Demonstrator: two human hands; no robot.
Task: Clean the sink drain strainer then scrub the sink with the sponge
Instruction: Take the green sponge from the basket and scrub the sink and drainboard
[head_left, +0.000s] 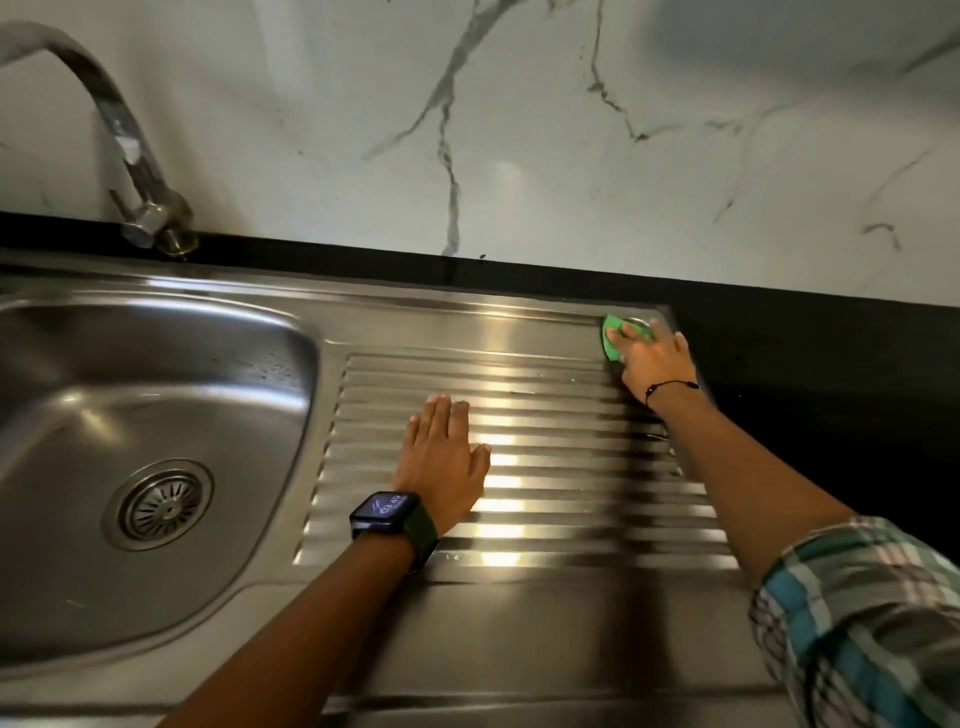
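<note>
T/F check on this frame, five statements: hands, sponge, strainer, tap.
1. The right hand presses the green sponge at the far right corner of the drainboard. True.
2. The left hand holds the sponge. False: it lies flat, fingers straight, on the drainboard ridges and holds nothing.
3. The drain strainer sits in the drain at the bottom of the sink basin. True.
4. Water is running from the faucet. False: no stream shows below it.
5. The smartwatch is on the right wrist. False: it is on the left wrist; the right wrist has a thin black cord.
</note>
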